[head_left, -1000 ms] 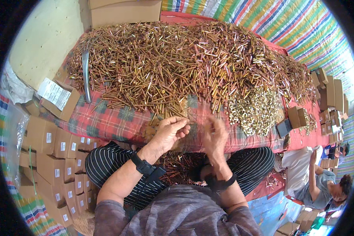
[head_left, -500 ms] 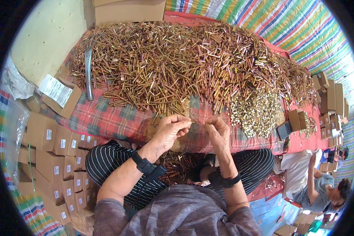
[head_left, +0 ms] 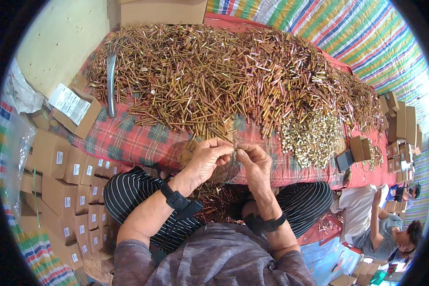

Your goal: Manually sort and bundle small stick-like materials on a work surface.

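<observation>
My left hand [head_left: 209, 155] is closed in a pinch on a thin brass-coloured rod, mostly hidden by the fingers. Its fingertips meet those of my right hand [head_left: 254, 159], which is pinched as well; what the right one holds is too small to make out. Both hands are above the near edge of a red plaid cloth [head_left: 150, 138]. Just beyond them spreads a wide heap of coppery and golden metal rods [head_left: 190, 81]. Right of the hands lies a pile of small, shiny, pale-gold metal pieces [head_left: 312, 138].
A curved metal bar [head_left: 111, 86] lies at the heap's left side. An open carton [head_left: 88, 117] sits near it, with stacked labelled boxes [head_left: 74, 190] at left. A small open box [head_left: 360, 148] stands right of the pile. Another person [head_left: 383, 233] sits at far right.
My right hand has moved left, and its fingertips now meet those of my left hand. The left hand has stayed nearly in place, still pinching the rod.
</observation>
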Action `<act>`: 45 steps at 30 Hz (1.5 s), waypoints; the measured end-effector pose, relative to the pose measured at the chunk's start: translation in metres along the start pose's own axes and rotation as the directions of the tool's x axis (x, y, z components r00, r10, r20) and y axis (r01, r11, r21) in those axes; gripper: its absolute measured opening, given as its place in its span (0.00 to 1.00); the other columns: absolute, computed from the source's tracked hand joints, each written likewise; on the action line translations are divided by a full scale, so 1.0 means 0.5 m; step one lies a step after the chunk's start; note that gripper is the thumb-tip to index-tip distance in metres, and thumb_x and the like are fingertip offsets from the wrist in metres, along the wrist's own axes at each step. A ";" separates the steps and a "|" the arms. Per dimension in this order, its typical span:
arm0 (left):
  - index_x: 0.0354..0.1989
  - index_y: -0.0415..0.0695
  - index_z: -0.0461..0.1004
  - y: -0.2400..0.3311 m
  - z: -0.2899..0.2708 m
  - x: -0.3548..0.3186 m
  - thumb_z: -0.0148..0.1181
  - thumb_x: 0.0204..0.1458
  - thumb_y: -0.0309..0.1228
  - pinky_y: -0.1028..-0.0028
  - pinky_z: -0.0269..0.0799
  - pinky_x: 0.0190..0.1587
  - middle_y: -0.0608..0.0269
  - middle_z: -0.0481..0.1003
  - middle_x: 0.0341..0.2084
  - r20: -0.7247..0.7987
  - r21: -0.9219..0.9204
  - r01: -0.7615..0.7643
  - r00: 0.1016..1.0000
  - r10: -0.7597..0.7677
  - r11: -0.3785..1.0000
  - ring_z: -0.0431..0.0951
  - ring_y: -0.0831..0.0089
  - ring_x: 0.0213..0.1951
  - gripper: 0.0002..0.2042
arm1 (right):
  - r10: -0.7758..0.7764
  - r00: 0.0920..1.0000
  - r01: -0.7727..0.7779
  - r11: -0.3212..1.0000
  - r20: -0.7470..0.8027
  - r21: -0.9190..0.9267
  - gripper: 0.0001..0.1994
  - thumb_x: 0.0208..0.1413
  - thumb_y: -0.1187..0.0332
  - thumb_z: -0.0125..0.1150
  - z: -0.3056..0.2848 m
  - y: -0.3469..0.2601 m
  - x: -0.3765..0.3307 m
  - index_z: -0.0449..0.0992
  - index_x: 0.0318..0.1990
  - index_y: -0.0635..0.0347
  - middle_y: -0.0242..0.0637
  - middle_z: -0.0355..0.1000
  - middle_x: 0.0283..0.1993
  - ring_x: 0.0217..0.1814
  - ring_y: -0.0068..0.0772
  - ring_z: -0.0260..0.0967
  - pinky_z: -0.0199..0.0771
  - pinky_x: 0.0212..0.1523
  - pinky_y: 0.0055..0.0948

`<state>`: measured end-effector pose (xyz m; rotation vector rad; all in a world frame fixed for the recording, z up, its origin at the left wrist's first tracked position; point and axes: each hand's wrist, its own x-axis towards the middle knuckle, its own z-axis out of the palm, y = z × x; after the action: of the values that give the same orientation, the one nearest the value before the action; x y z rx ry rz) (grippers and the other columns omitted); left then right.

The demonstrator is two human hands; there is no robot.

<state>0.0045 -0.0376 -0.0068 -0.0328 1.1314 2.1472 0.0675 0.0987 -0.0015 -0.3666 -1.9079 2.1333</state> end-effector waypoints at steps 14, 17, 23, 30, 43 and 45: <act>0.31 0.41 0.73 -0.010 0.001 0.000 0.59 0.47 0.24 0.85 0.57 0.23 0.70 0.72 0.22 0.018 0.168 -0.089 0.996 0.087 0.982 0.64 0.85 0.21 0.03 | 0.005 0.994 0.045 0.898 0.111 -0.438 0.10 0.55 0.70 0.57 -0.024 -0.013 0.009 0.65 0.26 0.63 0.25 0.57 0.19 0.22 0.14 0.51 0.55 0.21 0.20; 0.31 0.40 0.73 -0.012 -0.007 0.002 0.58 0.47 0.24 0.85 0.58 0.23 0.70 0.71 0.21 0.050 0.014 -0.001 0.999 0.000 1.000 0.64 0.85 0.21 0.04 | -0.035 0.993 0.073 0.937 0.116 -0.342 0.09 0.54 0.71 0.57 -0.006 -0.030 -0.001 0.66 0.27 0.63 0.28 0.59 0.19 0.21 0.18 0.52 0.57 0.22 0.22; 0.27 0.38 0.72 -0.010 -0.011 0.006 0.59 0.45 0.22 0.84 0.57 0.22 0.69 0.69 0.19 0.056 -0.142 0.121 0.992 -0.114 0.982 0.63 0.85 0.19 0.03 | -0.376 0.902 0.429 0.725 0.212 -0.539 0.07 0.53 0.71 0.58 -0.014 -0.027 -0.001 0.68 0.30 0.63 0.36 0.63 0.20 0.23 0.24 0.57 0.62 0.24 0.26; 0.31 0.39 0.73 -0.003 -0.006 0.002 0.58 0.46 0.23 0.86 0.58 0.23 0.67 0.72 0.22 0.088 0.136 -0.025 0.996 0.013 0.990 0.63 0.86 0.20 0.04 | 0.076 0.994 -0.036 0.911 0.081 -0.412 0.09 0.57 0.66 0.54 -0.009 -0.023 0.000 0.69 0.31 0.63 0.35 0.61 0.19 0.21 0.25 0.58 0.60 0.23 0.26; 0.31 0.39 0.74 -0.002 -0.018 0.003 0.59 0.46 0.25 0.84 0.61 0.25 0.68 0.73 0.23 0.130 0.251 -0.078 0.990 0.046 0.965 0.66 0.85 0.22 0.04 | 0.091 0.989 0.011 0.753 0.121 -0.657 0.19 0.59 0.56 0.48 -0.016 -0.026 0.014 0.70 0.27 0.65 0.49 0.64 0.16 0.17 0.46 0.64 0.63 0.22 0.38; 0.31 0.38 0.74 0.013 -0.013 -0.002 0.60 0.46 0.26 0.83 0.63 0.27 0.67 0.74 0.23 0.180 0.426 -0.128 0.982 0.054 0.896 0.69 0.84 0.24 0.06 | 0.022 0.991 0.081 0.697 0.134 -0.713 0.18 0.58 0.56 0.48 -0.013 -0.035 0.028 0.71 0.28 0.65 0.50 0.65 0.17 0.20 0.49 0.66 0.64 0.23 0.39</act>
<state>-0.0003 -0.0454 -0.0055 0.4020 1.5125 1.8848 0.0570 0.1114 0.0149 -0.3270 -2.7572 1.3043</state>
